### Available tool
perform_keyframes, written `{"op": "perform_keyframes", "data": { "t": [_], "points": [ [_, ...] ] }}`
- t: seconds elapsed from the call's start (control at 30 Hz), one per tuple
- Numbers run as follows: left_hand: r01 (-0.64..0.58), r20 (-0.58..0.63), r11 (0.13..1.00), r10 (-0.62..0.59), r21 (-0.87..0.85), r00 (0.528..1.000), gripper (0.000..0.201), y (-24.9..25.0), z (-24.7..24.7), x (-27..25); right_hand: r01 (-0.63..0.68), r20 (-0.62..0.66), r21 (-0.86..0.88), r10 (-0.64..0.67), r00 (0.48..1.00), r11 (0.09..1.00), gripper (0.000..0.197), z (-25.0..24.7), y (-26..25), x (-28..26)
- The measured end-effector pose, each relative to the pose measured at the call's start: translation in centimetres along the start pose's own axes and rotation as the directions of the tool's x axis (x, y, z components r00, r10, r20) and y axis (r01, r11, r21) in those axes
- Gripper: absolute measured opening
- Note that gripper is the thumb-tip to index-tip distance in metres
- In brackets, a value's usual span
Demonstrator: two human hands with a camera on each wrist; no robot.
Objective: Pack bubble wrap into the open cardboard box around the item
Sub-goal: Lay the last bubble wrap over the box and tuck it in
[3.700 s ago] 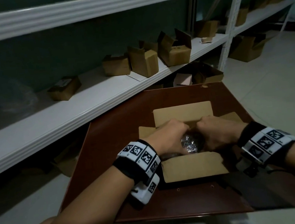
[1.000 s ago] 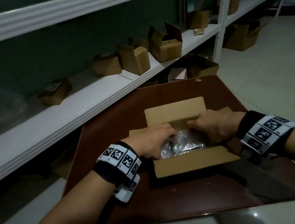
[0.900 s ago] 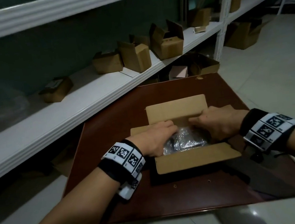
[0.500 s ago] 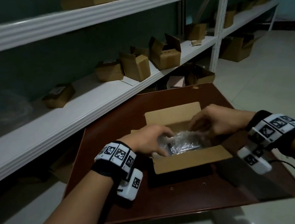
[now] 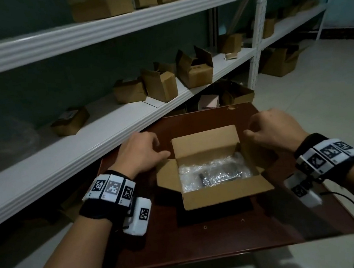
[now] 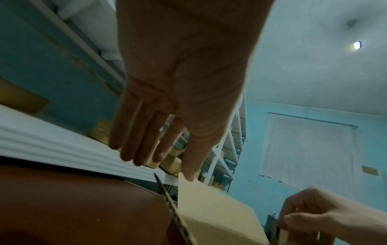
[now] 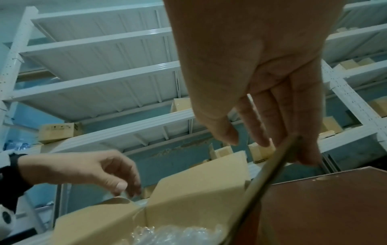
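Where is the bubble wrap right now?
In the head view, the bubble wrap lies inside the open cardboard box on the brown table.

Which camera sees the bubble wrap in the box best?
The head view: it looks down into the open cardboard box at all the bubble wrap. The right wrist view catches only an edge; the left wrist view shows none.

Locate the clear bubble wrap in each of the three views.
Head: clear bubble wrap lies mid-frame inside the open brown cardboard box.
Left wrist: not visible; only the box's outside shows.
Right wrist: bottom centre, inside the box.
Shared landmark: the box's upright far flap.
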State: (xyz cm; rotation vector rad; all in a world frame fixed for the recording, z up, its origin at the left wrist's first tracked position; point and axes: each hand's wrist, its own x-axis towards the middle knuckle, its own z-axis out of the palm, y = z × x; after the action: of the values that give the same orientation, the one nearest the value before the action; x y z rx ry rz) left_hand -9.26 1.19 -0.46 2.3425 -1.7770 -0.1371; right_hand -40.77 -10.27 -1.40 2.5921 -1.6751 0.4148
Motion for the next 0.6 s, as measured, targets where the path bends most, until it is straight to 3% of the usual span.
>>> {"op": "perform_keyframes", "data": {
  "t": [0.13, 0.4, 0.6],
  "points": [
    [0.076, 0.100, 0.995, -0.069, -0.068, 0.993, 0.039, -0.5, 0.1, 0.2, -0.018, -0.005, 0.039, 0.018, 1.000, 0.999, 0.027, 0.2, 0.2, 0.4],
    [0.021, 0.030, 0.911, -0.009, -0.411, 1.000, 0.025, 1.0, -0.3, 0.2, 0.120, -0.114, 0.374, -0.083, 0.990, 0.920, 0.013, 0.2, -1.1, 0.2],
    [0.122, 0.130, 0.739, -0.046, -0.663, 0.990, 0.022, 2.8, 0.5, -0.3, 0.204, -0.055, 0.433, -0.200, 0.978, 0.878, 0.014, 1.3, -1.5, -0.1]
  ]
}}
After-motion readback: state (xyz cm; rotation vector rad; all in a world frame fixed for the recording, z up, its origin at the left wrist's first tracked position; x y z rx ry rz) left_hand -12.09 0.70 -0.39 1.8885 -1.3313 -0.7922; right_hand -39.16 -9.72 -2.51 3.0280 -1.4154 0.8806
